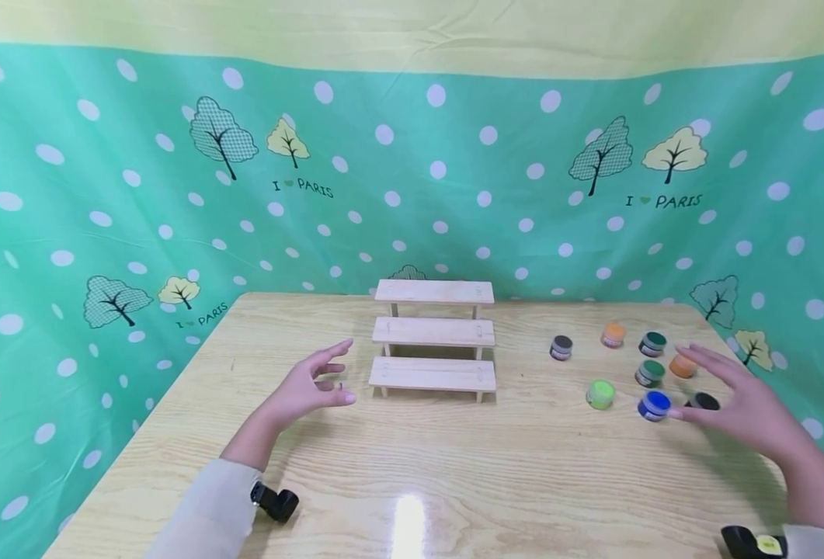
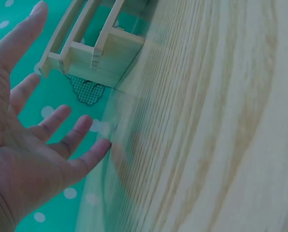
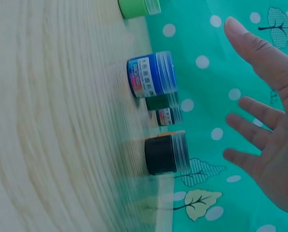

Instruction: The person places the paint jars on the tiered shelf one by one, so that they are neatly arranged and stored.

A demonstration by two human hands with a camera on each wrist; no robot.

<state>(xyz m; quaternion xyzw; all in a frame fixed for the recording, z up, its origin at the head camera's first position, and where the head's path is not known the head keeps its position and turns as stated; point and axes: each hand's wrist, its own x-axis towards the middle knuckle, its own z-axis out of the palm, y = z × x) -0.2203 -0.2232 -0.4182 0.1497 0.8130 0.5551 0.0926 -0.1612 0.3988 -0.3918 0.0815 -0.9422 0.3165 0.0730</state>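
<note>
A three-tier wooden stand (image 1: pixel 434 331) with pale shelves stands at the back middle of the table. Just left of it my left hand (image 1: pixel 308 390) hovers with fingers spread and nothing in them; in the left wrist view the palm (image 2: pixel 32 159) shows bare. My right hand (image 1: pixel 747 404) is held over the paint jars at the right, fingers apart, holding nothing. Nearest to it are a blue paint jar (image 1: pixel 654 405), a black paint jar (image 1: pixel 702 401) partly behind the hand, and an orange paint jar (image 1: pixel 683 366). In the right wrist view the blue jar (image 3: pixel 151 75) stands apart from the fingers.
Other paint jars stand nearby: light green (image 1: pixel 600 394), two dark green (image 1: pixel 650 373), another orange (image 1: pixel 613 335) and a dark grey one (image 1: pixel 561 347). The wooden table (image 1: pixel 453 481) meets a green dotted curtain (image 1: pixel 398 171) at its back and sides.
</note>
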